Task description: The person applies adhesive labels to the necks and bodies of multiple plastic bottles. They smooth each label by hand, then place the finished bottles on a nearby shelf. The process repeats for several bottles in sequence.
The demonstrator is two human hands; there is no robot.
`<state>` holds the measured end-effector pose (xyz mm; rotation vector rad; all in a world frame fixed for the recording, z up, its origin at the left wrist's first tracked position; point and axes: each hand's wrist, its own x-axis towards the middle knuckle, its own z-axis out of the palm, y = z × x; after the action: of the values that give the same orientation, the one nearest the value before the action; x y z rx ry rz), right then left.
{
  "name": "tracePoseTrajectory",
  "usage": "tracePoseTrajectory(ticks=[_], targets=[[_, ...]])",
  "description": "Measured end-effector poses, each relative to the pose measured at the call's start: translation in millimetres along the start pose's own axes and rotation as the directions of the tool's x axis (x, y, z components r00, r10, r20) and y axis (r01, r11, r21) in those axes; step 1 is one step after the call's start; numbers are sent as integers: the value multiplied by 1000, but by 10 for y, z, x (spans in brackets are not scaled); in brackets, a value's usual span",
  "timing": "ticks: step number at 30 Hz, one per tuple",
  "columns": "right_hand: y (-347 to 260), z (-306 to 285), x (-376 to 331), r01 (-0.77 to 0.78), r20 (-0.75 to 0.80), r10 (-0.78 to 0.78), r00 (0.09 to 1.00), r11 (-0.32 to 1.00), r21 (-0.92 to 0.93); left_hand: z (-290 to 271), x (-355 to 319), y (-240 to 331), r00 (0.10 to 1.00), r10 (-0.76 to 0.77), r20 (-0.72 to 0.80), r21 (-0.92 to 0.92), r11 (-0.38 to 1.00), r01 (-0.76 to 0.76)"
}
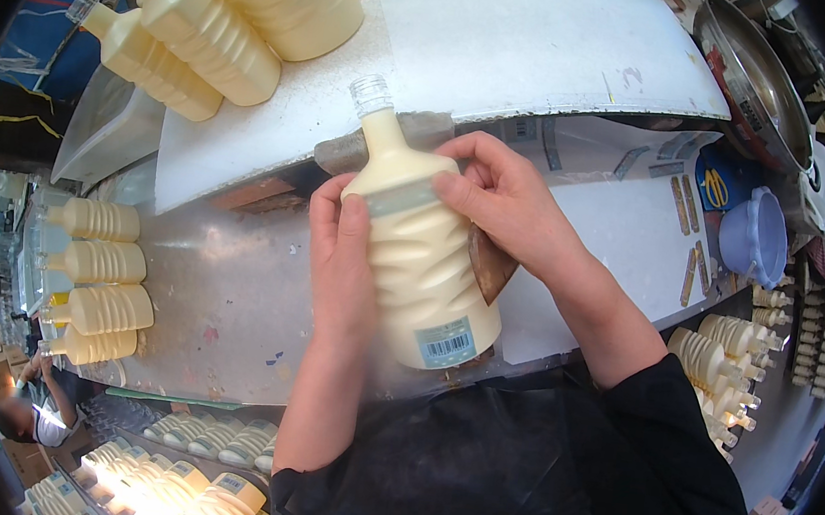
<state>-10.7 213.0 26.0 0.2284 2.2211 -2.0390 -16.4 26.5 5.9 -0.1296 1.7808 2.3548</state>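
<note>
Above the lap, the left hand (342, 260) wraps the ribbed cream bottle (422, 259) while right hand (504, 197) fingers press its shoulder label; full, it looks heavy, stiff, slick, best held at the ridges, with more bottles (206, 25) beyond.

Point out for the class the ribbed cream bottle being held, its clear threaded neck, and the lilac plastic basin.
Ribbed cream bottle (426, 274), head view, on its ribbed body.
Clear threaded neck (371, 94), head view, on the screw thread.
Lilac plastic basin (759, 237), head view, on its outer wall.
</note>
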Motion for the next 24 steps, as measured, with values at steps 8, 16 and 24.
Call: tracePoseTrajectory(ticks=[8,16,24], targets=[[34,-7,27,4,14,-5,1000,1000,30,2,12,11,1000,-28,-11,54,998,29],[104,-19,54,42,11,-42,999,998,49,10,-41,49,1000,-31,2,-59,998,32],[-94,-492,-169,152,132,-90,987,776,-612,-244,-85,-11,998,-34,-57,-59,998,30]])
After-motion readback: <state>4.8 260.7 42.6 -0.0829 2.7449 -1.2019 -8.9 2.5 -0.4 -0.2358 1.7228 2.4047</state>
